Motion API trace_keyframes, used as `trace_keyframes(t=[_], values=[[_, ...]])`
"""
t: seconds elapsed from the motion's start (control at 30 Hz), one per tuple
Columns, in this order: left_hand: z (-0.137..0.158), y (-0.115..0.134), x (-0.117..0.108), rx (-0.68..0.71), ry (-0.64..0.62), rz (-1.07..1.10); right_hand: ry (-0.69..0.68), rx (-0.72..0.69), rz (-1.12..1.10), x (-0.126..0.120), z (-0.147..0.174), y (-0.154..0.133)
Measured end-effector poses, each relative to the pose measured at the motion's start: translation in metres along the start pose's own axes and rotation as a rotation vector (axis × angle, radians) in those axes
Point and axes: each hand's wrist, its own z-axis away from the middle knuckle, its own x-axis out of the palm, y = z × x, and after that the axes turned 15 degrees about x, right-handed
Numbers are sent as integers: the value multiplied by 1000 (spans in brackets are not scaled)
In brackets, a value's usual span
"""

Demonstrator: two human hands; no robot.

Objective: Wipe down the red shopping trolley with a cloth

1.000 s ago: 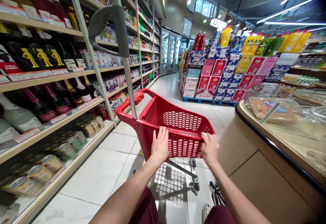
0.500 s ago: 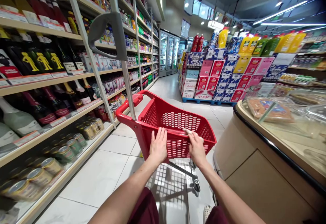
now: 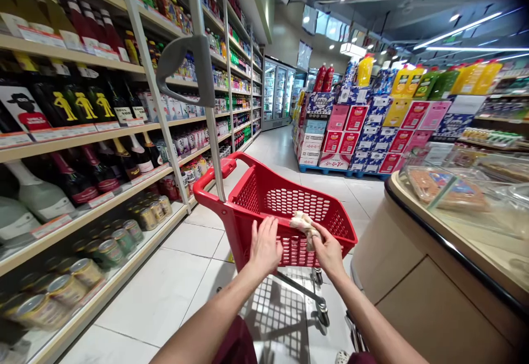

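Observation:
A red shopping cart basket (image 3: 239, 218) with perforated sides stands in front of me, and nothing shows inside it. My right hand (image 3: 329, 251) pinches a crumpled off-white cloth (image 3: 303, 223) over the basket's near rim. My left hand (image 3: 265, 247) is open beside it, fingers stretched out and close together, in front of the basket's near side. Whether the left fingertips touch the rim I cannot tell. A grey handle (image 3: 206, 71) on a metal pole rises from the cart's left end.
Shelves (image 3: 82, 129) of bottles and cans line the left. A rounded counter (image 3: 413, 231) with packaged food (image 3: 450, 190) stands close on the right. Ahead are stacked drink cartons (image 3: 339, 132) on blue pallets and glass-door fridges (image 3: 276, 91). White floor tiles (image 3: 165, 265) lie between.
My right hand has turned, and more of the crumpled cloth shows in it. My left hand has shifted slightly right and down in the picture. The whole view has moved a little.

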Motion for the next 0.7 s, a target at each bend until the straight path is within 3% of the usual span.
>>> trace_keyframes(t=[0.07,0.17,0.23,0.3,0.37,0.43,0.5,0.57,0.7], values=[[1,9,11,-62,65,330,-95,134,-200,8,16,-14],[1,16,27,-205,172,801,-395,198,-364,17,36,-26],[-2,10,25,-296,243,876,-524,194,-292,21,37,-28],[-8,-5,8,-298,315,681,-396,89,-108,24,27,-24],[-18,-24,-18,-172,362,298,-131,-41,130,25,9,-14],[-31,-42,-40,11,293,-82,41,-116,359,29,-9,0],[-41,-53,-44,156,124,-335,66,-171,525,35,-21,17],[-44,-58,-33,272,-27,-430,57,-262,612,39,-27,31],[-36,-73,-18,402,-125,-437,24,-427,649,35,-31,49]])
